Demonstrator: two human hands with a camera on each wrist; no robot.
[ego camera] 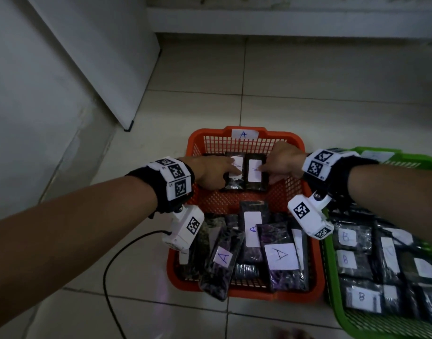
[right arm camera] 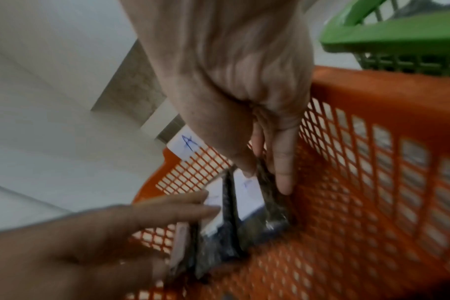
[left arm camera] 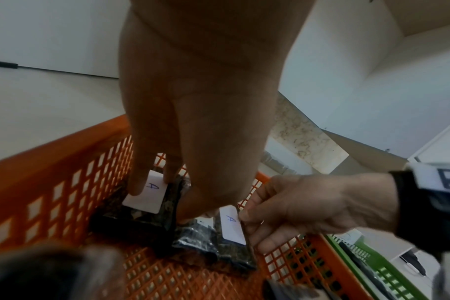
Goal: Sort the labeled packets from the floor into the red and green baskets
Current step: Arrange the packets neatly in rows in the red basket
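setting two dark plastic packets with white "a" labels [ego camera: 244, 172] at the red mesh basket [ego camera: 293, 143] far edge; left hand [ego camera: 211, 171] and right hand [ego camera: 282, 160] pinch one each. we'd lay them flat, labels up, then release.

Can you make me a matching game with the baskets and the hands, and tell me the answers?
Things:
1. red basket
2. green basket
3. left hand
4. right hand

Matches:
a. holds packets marked B
b. holds the right-hand packet of the far pair
c. has an A tag on its far rim
d. holds the left-hand packet of the far pair

Pairs: 1-c, 2-a, 3-d, 4-b
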